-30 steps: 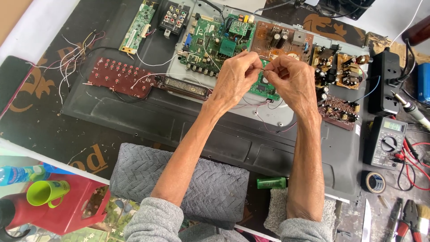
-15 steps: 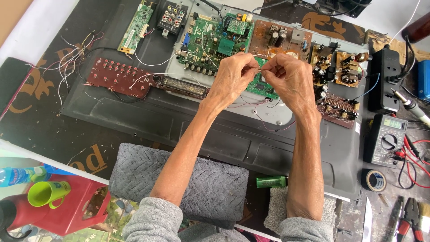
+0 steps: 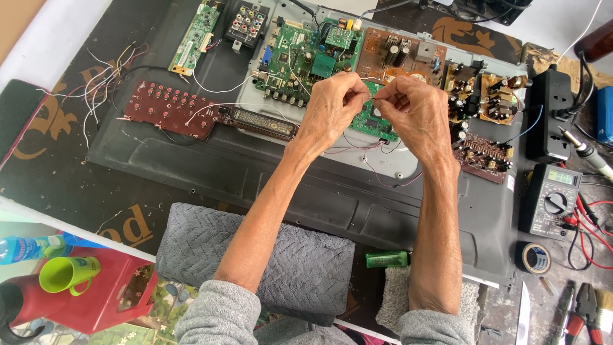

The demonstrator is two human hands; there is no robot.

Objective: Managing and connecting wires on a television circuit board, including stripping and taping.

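My left hand (image 3: 333, 105) and my right hand (image 3: 408, 110) are raised together over a green circuit board (image 3: 372, 121) that lies on the back of a dark flat panel (image 3: 306, 191). Both pinch a thin wire (image 3: 371, 97) between thumb and fingertips, the fingertips almost touching. Loose thin wires (image 3: 377, 156) trail below the hands onto the grey metal plate. Other boards lie around: a large green one (image 3: 300, 51), a brown one (image 3: 396, 57) and a dark red keypad board (image 3: 167, 107).
A multimeter (image 3: 550, 199) with red leads, a black power strip (image 3: 550, 115) and a soldering iron (image 3: 590, 153) sit at the right. A tape roll (image 3: 533, 257), pliers (image 3: 584, 310), a green cylinder (image 3: 386, 259), grey folded towels (image 3: 287, 262) and a red box with a green cup (image 3: 64, 275) are near me.
Both hands have lifted slightly away from the green board and closed in on each other, keeping the thin wire pinched between them.
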